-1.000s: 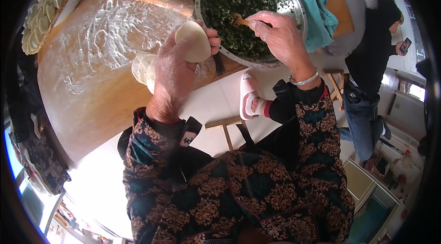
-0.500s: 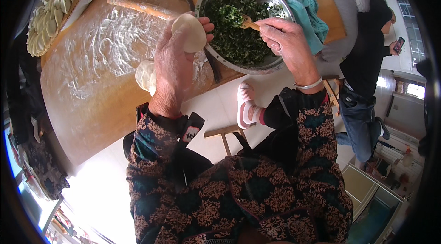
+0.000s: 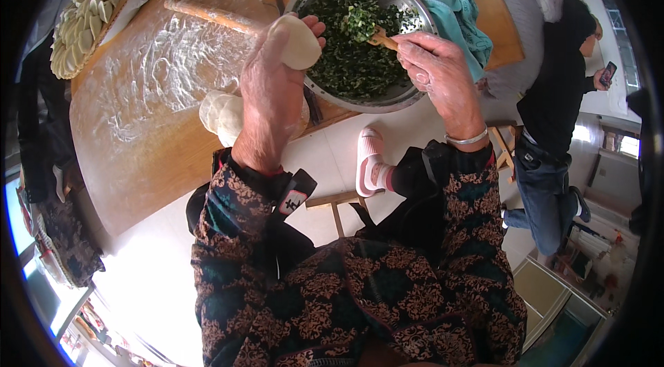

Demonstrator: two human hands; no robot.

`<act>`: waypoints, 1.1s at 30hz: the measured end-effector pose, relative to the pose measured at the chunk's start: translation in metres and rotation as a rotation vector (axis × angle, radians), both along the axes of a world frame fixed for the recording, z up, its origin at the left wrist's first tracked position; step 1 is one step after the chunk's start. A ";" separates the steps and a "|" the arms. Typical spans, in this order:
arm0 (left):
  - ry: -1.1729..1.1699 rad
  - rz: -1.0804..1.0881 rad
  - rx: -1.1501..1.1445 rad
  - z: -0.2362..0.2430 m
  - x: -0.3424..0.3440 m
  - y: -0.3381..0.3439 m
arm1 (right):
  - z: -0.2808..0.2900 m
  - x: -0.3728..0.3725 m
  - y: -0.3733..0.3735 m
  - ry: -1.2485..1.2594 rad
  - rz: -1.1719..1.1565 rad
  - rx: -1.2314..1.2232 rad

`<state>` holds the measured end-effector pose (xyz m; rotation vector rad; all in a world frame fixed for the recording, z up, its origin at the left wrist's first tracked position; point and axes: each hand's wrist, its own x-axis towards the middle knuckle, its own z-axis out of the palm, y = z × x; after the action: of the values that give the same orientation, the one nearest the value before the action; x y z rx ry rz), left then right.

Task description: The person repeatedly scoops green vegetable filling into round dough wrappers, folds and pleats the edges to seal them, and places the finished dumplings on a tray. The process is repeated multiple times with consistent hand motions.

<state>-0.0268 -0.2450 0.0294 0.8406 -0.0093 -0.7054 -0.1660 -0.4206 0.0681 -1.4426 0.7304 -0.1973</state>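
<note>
A round, pale dumpling wrapper (image 3: 301, 43) rests in my left hand (image 3: 271, 90), which is cupped beneath it at the bowl's left rim. My right hand (image 3: 443, 75) grips the handle of a small wooden spoon (image 3: 380, 38) over the metal bowl (image 3: 423, 16). On the spoon's tip sits a clump of chopped green filling (image 3: 360, 23). More dark green filling (image 3: 353, 71) fills much of the bowl. Beside my left wrist lies a stack of dough wrappers (image 3: 223, 118), partly hidden by my arm.
A floured rolling pin (image 3: 211, 14) lies on the floury board (image 3: 138, 101). Shaped dumplings (image 3: 93, 14) cover a tray at the far left. Right of the bowl is a teal cloth (image 3: 456, 11). A person in black (image 3: 557, 77) stands at the right, holding a phone (image 3: 608, 74).
The spoon with its clump of filling has lifted a little higher from the bowl. My left hand with the wrapper has shifted slightly right.
</note>
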 end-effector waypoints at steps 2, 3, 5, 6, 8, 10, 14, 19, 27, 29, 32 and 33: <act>0.085 -0.025 -0.056 0.001 -0.004 -0.010 | 0.005 -0.003 0.001 -0.051 -0.003 -0.001; 0.143 -0.027 -0.071 0.001 -0.007 -0.015 | 0.007 -0.003 0.004 -0.079 -0.002 -0.002; 0.172 -0.031 -0.092 0.004 -0.015 -0.021 | 0.007 -0.003 0.010 -0.067 0.021 -0.043; 0.186 -0.050 -0.131 0.005 -0.017 -0.025 | 0.006 -0.003 0.011 -0.067 0.020 -0.074; 0.184 -0.078 -0.164 0.007 -0.015 -0.029 | -0.002 0.001 0.022 -0.097 0.006 -0.154; 0.205 -0.068 -0.205 0.008 -0.016 -0.033 | -0.007 0.003 0.028 -0.062 -0.004 -0.305; 0.225 -0.052 -0.234 0.007 -0.011 -0.030 | -0.021 0.012 0.047 -0.227 0.040 -0.929; 0.308 -0.001 -0.226 0.004 -0.006 -0.025 | -0.029 0.012 0.063 -0.263 0.142 -1.216; 0.335 0.031 -0.188 0.003 0.004 -0.010 | -0.037 0.016 0.079 -0.279 0.282 -1.299; 0.323 0.027 -0.202 0.002 0.006 -0.009 | -0.031 0.015 0.080 -0.228 0.291 -1.265; 0.377 0.006 -0.234 0.002 0.008 -0.006 | -0.021 0.018 0.074 -0.302 0.249 -1.193; 0.363 0.003 -0.221 0.002 0.008 -0.005 | -0.017 0.018 0.073 -0.319 0.238 -1.186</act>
<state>-0.0185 -0.2500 0.0315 0.4936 0.2361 -0.8296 -0.1477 -0.3479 0.0507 -2.5127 0.1123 -0.7388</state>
